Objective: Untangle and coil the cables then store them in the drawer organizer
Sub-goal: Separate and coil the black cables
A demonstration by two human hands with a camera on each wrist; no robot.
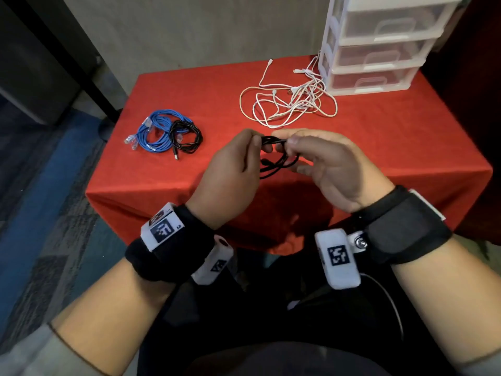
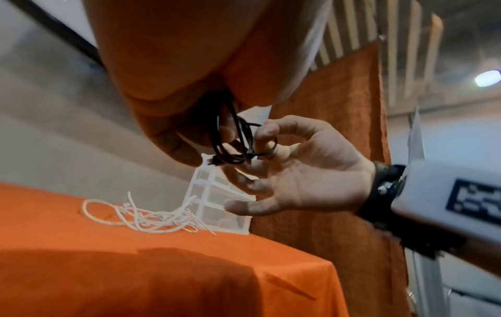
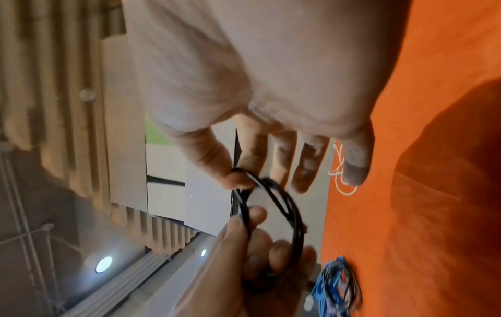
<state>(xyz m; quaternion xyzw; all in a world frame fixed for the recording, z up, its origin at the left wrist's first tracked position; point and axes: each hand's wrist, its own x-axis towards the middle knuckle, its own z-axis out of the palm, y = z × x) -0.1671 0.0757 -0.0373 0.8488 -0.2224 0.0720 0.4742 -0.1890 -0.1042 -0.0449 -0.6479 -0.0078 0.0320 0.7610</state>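
Above the red table's front middle, both hands hold a small coil of black cable (image 1: 274,156). My left hand (image 1: 259,143) pinches its upper left loops between thumb and fingers. My right hand (image 1: 288,145) pinches the upper right side with thumb and forefinger, its other fingers spread loosely below. In the left wrist view the black cable (image 2: 234,145) hangs in loops with a plug end showing. In the right wrist view the black loops (image 3: 273,201) run between both thumbs. A tangle of white cables (image 1: 291,104) lies beside the white drawer organizer (image 1: 379,47), whose drawers are closed.
A coiled blue network cable (image 1: 153,130) and a second coiled black cable (image 1: 187,137) lie together at the table's left. The red cloth (image 1: 393,137) drops off at the front edge near my wrists. Blue carpet lies to the left, a wall behind.
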